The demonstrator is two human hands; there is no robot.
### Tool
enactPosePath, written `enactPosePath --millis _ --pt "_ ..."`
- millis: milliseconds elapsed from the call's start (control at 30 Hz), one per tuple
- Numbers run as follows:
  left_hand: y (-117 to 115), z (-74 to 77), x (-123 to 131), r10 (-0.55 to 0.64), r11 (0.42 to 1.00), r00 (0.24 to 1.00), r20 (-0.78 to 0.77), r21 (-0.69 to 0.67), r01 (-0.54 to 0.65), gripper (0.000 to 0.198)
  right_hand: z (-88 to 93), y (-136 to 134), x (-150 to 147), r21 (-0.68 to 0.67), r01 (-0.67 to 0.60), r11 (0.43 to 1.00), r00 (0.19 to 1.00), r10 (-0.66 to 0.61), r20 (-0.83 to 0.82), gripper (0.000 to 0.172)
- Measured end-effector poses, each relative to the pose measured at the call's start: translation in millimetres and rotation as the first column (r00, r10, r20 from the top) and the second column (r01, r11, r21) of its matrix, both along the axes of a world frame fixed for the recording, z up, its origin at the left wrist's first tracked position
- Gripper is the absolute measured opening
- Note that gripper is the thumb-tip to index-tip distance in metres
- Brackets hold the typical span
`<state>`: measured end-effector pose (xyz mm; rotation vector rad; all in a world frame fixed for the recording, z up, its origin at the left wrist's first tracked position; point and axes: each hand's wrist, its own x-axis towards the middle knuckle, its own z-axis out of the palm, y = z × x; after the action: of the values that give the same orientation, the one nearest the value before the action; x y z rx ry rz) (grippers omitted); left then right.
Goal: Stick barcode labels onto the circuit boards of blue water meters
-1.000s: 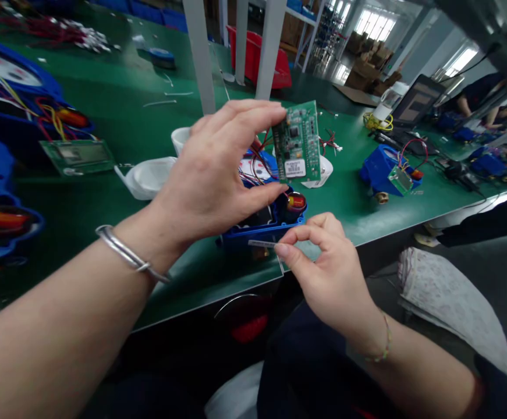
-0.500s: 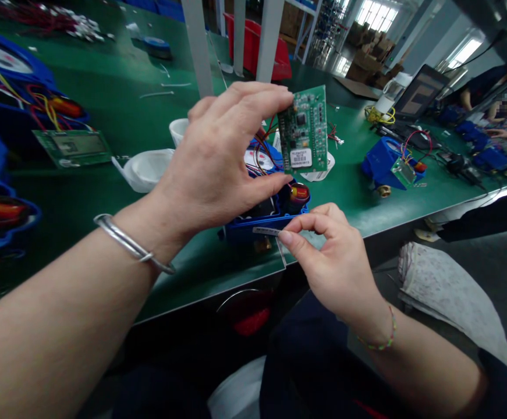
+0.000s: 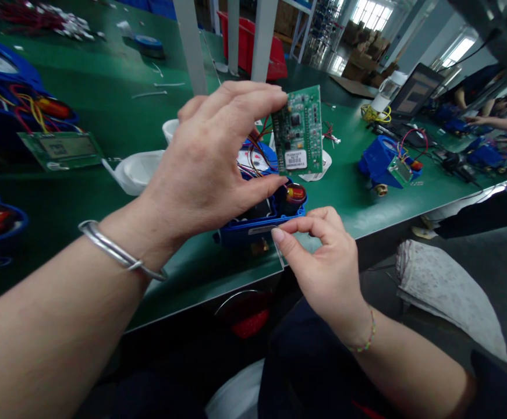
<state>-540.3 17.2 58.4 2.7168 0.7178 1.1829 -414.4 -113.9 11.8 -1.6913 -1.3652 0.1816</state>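
Near the front edge of the green-topped counter [image 3: 343, 201] sits an open blue plastic housing [image 3: 236, 235], red-and-yellow cylinder [image 3: 295, 192] inside. Above it, left hand [image 3: 212, 148] half open, thumb and fingers gripping the left side of a green rectangular circuit board [image 3: 303, 125]. Right hand [image 3: 323, 256] closed to a thumb-and-finger pinch on one end of a thin pale strip [image 3: 261, 231]; strip shows against the housing's front wall, touching or not can't tell. Versus half a second ago: hardly any change, same grips, view shifted slightly. Board and strip apart, so work looks to be at the same step. Open green surface right of the housing, up to a second blue plastic unit [image 3: 373, 164]. Left tighter: white plastic cover [image 3: 136, 173] beside left hand, grey metal upright [image 3: 192, 49] behind.
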Motion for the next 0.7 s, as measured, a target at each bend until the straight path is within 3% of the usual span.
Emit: enactPosePath --millis 233,367,467,600,700 --pt "10 -7.5 -1 -0.075 0.996 0.996 0.038 0.054 0.072 0.066 -28.6 11 -17 0.241 0.129 0.962 0.991 -0.121 -0.051 0.022" --pt "11 -10.4 -1 -0.092 0.994 0.995 0.049 0.065 0.089 0.059 -44.6 22 -20 0.371 0.144 0.917 0.970 -0.055 -0.238 0.056" --pt "11 -10.0 -1 -0.079 0.996 0.994 0.071 0.049 0.076 0.054 -51.9 30 -15 0.326 0.056 0.944 0.895 0.097 -0.435 0.081" --pt "9 -13.3 -4 -0.031 0.999 0.994 0.108 -0.008 0.032 0.051 -59.7 38 -2 0.250 -0.065 0.966 0.790 0.203 -0.579 0.085" --pt "5 -24.8 -12 -0.030 0.964 0.969 0.247 -0.250 0.094 0.058 -64.6 47 12 0.232 -0.153 0.961 0.767 0.264 -0.585 0.095"
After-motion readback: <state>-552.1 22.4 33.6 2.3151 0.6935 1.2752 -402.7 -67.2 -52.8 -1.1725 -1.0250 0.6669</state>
